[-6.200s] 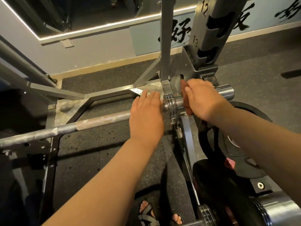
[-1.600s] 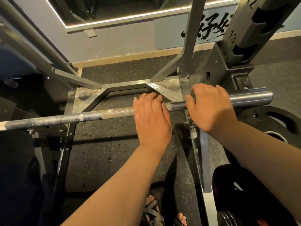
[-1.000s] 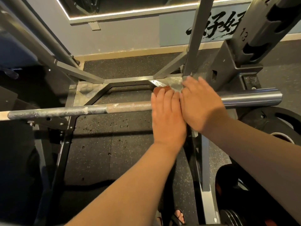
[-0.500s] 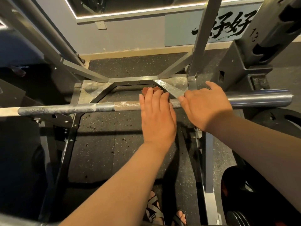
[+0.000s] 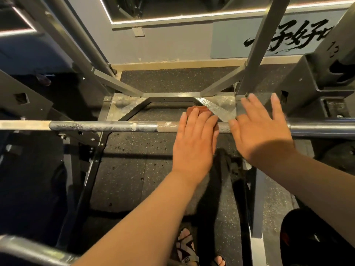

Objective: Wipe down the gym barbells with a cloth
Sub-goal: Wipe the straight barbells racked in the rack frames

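Observation:
A steel barbell (image 5: pixel 115 126) lies level across the view on the rack, its left part streaked with white chalk and its thick sleeve (image 5: pixel 322 127) at the right. My left hand (image 5: pixel 194 139) lies palm down over the knurled part, pressing a reddish-brown cloth (image 5: pixel 197 109) onto the bar. Only the cloth's far edge shows past my fingertips. My right hand (image 5: pixel 259 131) hovers just to the right, fingers spread, holding nothing, over the bar where the shaft meets the sleeve.
A grey rack upright (image 5: pixel 255 45) rises behind my right hand, and the black base frame (image 5: pixel 169 96) lies on the speckled rubber floor. A dark weight plate (image 5: pixel 315 237) sits at lower right. My sandalled feet (image 5: pixel 186 248) stand below. Another bar (image 5: pixel 28 250) crosses bottom left.
The cloth has gone from under my right hand to under my left hand. My right hand has let go of the bar and spread its fingers.

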Demonstrator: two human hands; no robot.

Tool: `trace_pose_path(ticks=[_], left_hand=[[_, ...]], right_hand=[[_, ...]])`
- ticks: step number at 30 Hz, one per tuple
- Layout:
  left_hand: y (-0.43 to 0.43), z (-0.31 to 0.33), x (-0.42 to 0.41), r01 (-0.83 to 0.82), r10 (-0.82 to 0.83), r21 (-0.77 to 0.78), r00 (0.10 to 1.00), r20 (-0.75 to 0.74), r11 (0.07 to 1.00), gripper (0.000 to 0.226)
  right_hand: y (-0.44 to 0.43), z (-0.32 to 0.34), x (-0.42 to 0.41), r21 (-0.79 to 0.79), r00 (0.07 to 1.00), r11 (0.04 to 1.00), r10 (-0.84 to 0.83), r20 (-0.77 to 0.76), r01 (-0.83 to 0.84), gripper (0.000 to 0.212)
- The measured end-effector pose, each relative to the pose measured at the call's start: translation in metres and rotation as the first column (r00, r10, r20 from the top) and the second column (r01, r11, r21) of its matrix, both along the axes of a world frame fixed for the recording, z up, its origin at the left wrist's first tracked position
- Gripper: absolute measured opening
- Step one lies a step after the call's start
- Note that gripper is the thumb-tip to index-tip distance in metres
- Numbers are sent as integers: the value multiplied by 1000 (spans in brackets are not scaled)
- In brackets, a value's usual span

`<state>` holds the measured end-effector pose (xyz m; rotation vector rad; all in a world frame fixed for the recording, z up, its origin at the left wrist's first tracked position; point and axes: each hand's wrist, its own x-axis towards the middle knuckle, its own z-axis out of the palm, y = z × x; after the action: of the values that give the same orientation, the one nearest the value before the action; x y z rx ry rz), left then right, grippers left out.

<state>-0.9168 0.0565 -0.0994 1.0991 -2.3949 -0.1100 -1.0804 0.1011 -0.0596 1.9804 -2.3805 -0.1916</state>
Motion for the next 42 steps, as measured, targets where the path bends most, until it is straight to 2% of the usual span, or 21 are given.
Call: trace_pose_path(ticks=[2,4,8,9,12,13,16,20,23,28,31,35,36,38,40,42], left_hand=[[-9,0,21,14,-11,-53,999,47,999,38],[-10,-2,29,-24,24,-30,1000,-3,999,37],[-4,3,13,-78,85,69,991,-99,995,30],[-12,10,7,-90,96,77,993,-73,993,27],[-37,31,2,-148,137,76,982,130,986,35],[-39,32,4,-140,127,78,981,147,987,36],[-18,18,19,-83,80,92,996,33,992,27],[1,4,31,-89,89,35,996,-10,995,39],[-14,12,15,-115,112,76,993,48,990,31],[-22,10,25,-70,70,10,995,75,997,31],[-26,6,53,-228,229,-24,973,25,973,34],[-22,6,30,-398,414,130,902,-126,908,28],[-18,7,19,-390,411,154,901,-141,908,26],[-8,5,12,-280,302,147,940,-159,949,26],[-11,5,28,-120,134,107,981,-138,987,29],[-22,6,50,-80,85,57,994,-73,995,31]], right_hand=[[-9,2,11,59,991,998,5,136,-13,85],[-14,0,16,14,968,1000,-15,252,12,75],[-11,-11,14,-173,976,984,4,218,35,62],[-12,-11,14,-176,974,984,0,224,41,59],[-13,-7,16,-150,970,987,-18,243,55,50],[-12,-5,17,-156,971,986,-16,238,54,47],[-11,-3,21,-184,976,980,-30,216,71,40],[-11,0,24,-186,981,980,-43,188,78,45],[-17,5,30,-86,975,989,-100,197,118,49],[-26,-1,42,-89,988,991,-84,131,96,57],[-23,3,40,-75,987,991,-105,125,115,56],[-24,-3,40,-96,992,991,-87,94,96,57],[-24,-6,41,-144,993,985,-87,83,98,56],[-24,-10,41,-237,993,966,-82,84,100,53],[-24,-14,40,-249,993,964,-74,87,93,46],[-23,-14,40,-272,993,959,-56,103,82,43]])
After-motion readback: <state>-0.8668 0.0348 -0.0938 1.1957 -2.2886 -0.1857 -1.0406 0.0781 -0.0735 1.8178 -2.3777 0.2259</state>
